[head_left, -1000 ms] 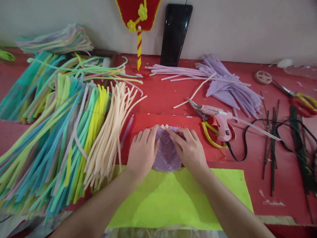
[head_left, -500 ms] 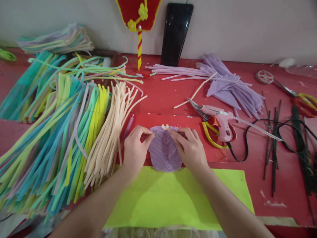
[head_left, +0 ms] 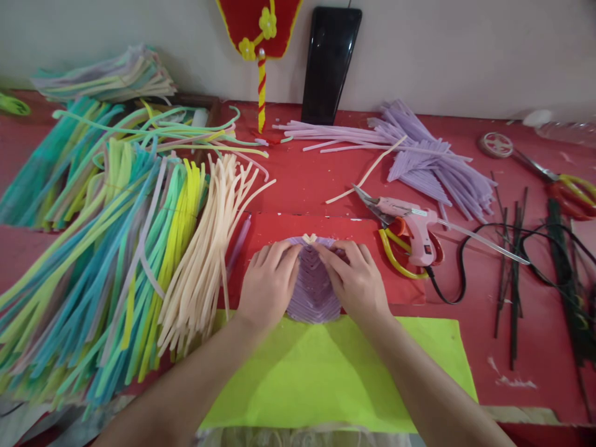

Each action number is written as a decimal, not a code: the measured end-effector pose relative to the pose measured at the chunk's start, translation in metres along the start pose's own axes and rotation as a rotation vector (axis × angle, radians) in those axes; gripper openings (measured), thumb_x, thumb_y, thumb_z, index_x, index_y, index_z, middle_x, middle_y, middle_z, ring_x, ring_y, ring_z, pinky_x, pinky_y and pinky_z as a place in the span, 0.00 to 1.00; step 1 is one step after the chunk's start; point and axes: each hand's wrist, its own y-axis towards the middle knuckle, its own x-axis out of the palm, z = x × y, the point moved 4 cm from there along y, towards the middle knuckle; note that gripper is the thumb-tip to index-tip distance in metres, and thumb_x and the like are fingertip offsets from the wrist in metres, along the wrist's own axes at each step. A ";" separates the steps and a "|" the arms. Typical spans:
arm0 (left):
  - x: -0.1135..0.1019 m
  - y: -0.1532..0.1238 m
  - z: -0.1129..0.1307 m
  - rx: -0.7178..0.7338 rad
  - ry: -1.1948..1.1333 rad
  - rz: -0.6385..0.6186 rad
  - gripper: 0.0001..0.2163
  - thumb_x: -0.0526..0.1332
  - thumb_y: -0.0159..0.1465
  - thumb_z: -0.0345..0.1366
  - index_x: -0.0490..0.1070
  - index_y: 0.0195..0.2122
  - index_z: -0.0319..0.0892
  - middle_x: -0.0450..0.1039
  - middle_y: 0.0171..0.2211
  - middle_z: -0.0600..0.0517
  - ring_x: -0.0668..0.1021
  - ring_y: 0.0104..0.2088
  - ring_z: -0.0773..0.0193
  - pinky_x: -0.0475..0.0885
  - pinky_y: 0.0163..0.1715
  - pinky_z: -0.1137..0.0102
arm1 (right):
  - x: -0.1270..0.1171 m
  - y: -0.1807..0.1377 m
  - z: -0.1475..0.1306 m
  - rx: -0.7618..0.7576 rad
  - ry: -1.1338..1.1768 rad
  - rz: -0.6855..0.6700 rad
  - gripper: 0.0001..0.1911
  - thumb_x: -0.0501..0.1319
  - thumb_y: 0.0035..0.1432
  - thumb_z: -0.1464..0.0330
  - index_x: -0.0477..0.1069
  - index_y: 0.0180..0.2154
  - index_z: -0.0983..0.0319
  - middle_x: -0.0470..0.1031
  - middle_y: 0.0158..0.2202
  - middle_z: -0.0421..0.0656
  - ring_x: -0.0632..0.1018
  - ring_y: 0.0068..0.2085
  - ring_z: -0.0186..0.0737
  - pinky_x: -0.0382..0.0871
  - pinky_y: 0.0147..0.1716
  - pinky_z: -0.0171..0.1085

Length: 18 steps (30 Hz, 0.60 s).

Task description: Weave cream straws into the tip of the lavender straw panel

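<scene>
A rounded, ribbed piece made of purple pipe cleaners lies in front of me, its lower edge over a yellow-green sheet. At its top sits a small cream pipe-cleaner tip. My left hand covers the piece's left side, its thumb and fingers closed together near the cream tip. On the right side my right hand pinches close to the same tip. The fingertips of both hands nearly meet, and what lies under them is partly hidden.
Bundles of coloured pipe cleaners and cream ones lie left. To the right are a pink glue gun with a black cord, yellow-handled scissors and dark stems. Purple pipe cleaners and a leaning phone stand behind.
My left hand has moved right and onto the purple piece; the small greyish bit at its fingertips is now out of sight. My right hand has barely moved.
</scene>
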 end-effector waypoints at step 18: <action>0.000 0.002 -0.012 -0.315 -0.509 0.051 0.08 0.59 0.60 0.25 0.73 0.36 0.44 0.75 0.35 0.52 0.77 0.38 0.64 0.73 0.42 0.66 | 0.001 -0.001 0.002 0.008 0.007 -0.002 0.18 0.53 0.63 0.71 0.72 0.51 0.57 0.71 0.38 0.48 0.68 0.37 0.42 0.68 0.37 0.42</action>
